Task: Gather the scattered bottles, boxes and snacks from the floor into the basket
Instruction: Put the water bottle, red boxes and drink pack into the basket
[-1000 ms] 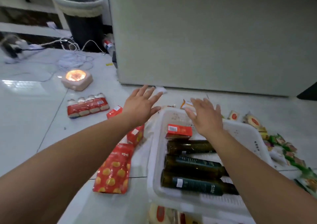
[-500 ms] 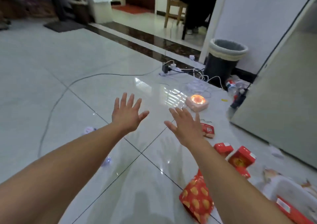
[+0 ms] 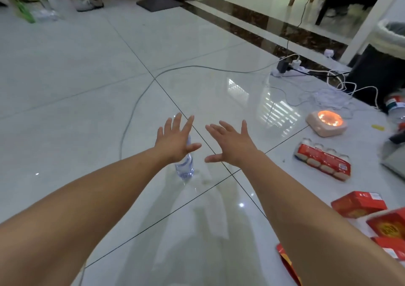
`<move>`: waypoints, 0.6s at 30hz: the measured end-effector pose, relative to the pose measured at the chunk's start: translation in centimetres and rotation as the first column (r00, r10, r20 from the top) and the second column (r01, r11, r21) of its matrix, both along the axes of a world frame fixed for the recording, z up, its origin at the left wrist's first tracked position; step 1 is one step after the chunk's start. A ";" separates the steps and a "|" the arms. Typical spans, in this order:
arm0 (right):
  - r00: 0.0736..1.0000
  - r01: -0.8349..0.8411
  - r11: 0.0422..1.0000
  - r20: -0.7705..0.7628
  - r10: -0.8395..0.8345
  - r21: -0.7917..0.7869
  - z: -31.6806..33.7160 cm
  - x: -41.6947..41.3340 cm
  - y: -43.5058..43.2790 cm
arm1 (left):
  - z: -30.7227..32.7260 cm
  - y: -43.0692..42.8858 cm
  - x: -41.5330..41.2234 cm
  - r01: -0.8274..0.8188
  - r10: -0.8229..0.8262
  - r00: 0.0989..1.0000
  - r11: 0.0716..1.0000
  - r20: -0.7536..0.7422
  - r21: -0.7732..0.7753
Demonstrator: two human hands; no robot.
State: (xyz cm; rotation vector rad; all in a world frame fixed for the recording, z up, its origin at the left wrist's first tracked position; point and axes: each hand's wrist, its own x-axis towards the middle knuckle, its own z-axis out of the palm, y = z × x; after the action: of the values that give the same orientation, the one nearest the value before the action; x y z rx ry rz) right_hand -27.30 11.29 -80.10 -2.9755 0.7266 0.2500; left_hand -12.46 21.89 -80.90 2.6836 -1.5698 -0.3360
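Left hand (image 3: pixel 175 142) over the bottle (image 3: pixel 185 168), right hand (image 3: pixel 232 148) beside, both spread empty; a clumsy swipe could roll it away.

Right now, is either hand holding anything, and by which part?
Nothing is held. Left hand and right hand are open, fingers spread; the water bottle is on the floor.

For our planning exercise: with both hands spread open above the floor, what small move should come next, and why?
Probably lower the left hand and close it round the clear bottle: it sits on the floor partly behind that hand, nearer than the red boxes, and that hand holds nothing.
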 end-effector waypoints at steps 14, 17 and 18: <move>0.996 0.060 0.995 -0.071 -0.054 0.085 -1.5 -1.9 -1.1 | 1.4 -3.1 -3.4 -0.075 -0.005 0.961 0.958 -0.277 -0.277; 0.990 0.127 0.986 -0.078 -0.119 0.108 -2.0 -3.9 -2.0 | 1.6 -4.9 -5.9 -0.025 -0.074 0.942 0.958 -0.326 -0.287; 0.985 0.167 0.978 -0.066 -0.160 0.122 -2.1 -4.8 -2.2 | 1.8 -5.5 -6.8 -0.006 -0.101 0.933 0.956 -0.346 -0.295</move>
State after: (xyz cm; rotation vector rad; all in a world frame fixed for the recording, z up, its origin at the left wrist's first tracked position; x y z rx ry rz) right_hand -32.07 9.09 -82.15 -2.7795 0.9198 0.3563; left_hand -19.29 16.38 -79.05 2.2144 -1.4459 -0.5155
